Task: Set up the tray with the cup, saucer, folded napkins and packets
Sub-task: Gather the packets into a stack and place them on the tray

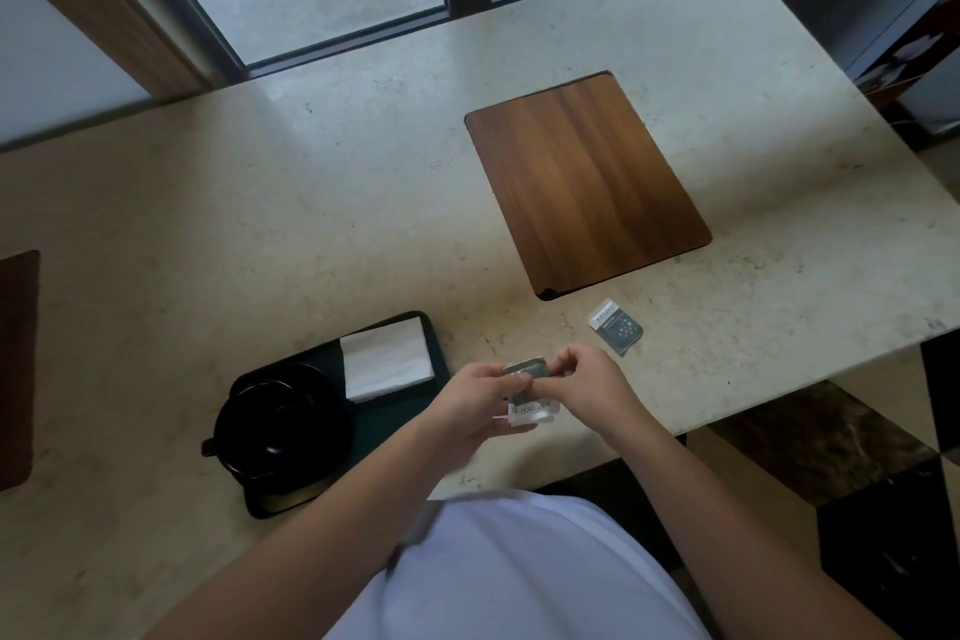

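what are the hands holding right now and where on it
Both hands hold a small stack of packets over the table edge. The left hand and right hand each have their grip on its upper end, fingertips meeting there.

The worktop [311,203] is pale polished stone, smooth and faintly mottled, with a soft sheen near the window. The board [587,182] on it is dark, smooth wood with a straight grain and a satin finish, while the tray [436,353] looks matt black. The cup [280,426] and saucer [332,411] are glossy black, the napkins [387,359] soft white paper, and the loose packet [615,326] slightly shiny grey foil or plastic.
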